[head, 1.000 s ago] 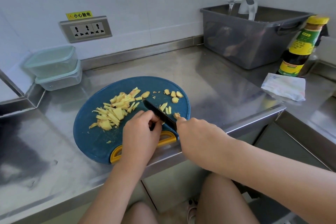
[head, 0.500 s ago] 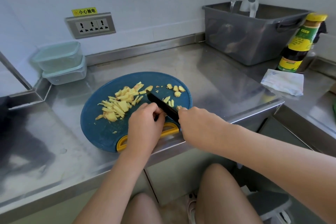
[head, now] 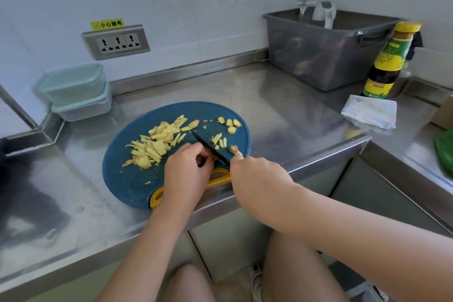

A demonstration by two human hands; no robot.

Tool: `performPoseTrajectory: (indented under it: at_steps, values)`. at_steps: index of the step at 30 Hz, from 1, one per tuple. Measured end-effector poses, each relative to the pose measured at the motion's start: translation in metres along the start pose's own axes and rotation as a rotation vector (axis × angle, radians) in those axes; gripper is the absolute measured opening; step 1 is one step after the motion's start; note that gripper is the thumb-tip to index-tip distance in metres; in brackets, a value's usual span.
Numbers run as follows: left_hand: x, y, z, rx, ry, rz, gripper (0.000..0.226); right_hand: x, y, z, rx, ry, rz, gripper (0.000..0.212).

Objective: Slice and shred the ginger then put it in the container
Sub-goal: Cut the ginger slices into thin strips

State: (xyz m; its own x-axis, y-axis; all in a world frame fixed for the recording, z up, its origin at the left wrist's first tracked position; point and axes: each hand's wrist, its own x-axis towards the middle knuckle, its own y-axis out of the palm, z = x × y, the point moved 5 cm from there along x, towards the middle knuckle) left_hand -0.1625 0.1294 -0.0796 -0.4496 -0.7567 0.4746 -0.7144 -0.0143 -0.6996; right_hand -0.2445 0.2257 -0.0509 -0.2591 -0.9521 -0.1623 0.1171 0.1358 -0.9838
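Left hand (head: 186,174) is closest, fingers (head: 197,152) curled tight against the blade's 9 o'clock side. I'd guess they're pinning a ginger bit, but it's hidden under them. Right hand (head: 255,174) is wrapped round the knife (head: 210,148), with the blade running 4 to 10 o'clock. On the board (head: 127,179), shreds (head: 154,147) sit at 9 and slices (head: 229,122) at 1. The containers (head: 76,91) are far back at 10 on the counter (head: 282,110).

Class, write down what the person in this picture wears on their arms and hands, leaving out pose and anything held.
The left hand and right hand are bare: no gloves, rings, watch or bracelet show. Neither arm shows a sleeve as far as the picture's edge, and no bandage or marking is visible.
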Motion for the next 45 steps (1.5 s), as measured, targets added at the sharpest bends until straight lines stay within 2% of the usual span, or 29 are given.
performPoseTrajectory:
  at_steps: [6,13,17,23,29,37,45]
  values:
    - [0.000,0.002,0.003,-0.061,-0.001,-0.015,0.012,0.021,0.004,-0.018,0.090,-0.007,0.016,0.027]
    - [0.000,0.004,0.007,-0.058,-0.004,-0.027,0.012,0.008,0.010,-0.041,0.046,0.023,-0.021,0.012]
    - [-0.002,0.004,0.007,-0.060,-0.014,-0.024,0.009,0.007,0.006,-0.046,0.073,-0.007,-0.024,0.019]
    - [-0.004,0.002,0.004,-0.031,-0.014,-0.042,0.004,-0.005,-0.004,-0.035,-0.022,-0.104,-0.027,0.026]
    - [-0.003,0.001,0.004,-0.030,-0.058,-0.034,0.005,0.002,0.002,-0.033,0.078,-0.069,-0.062,0.020]
    - [-0.003,0.000,0.005,-0.050,-0.101,-0.039,0.003,0.004,0.009,-0.030,0.101,-0.057,-0.079,0.026]
    - [-0.002,0.000,-0.001,0.021,0.011,0.007,0.007,0.007,0.006,-0.022,0.044,-0.073,0.012,0.029]
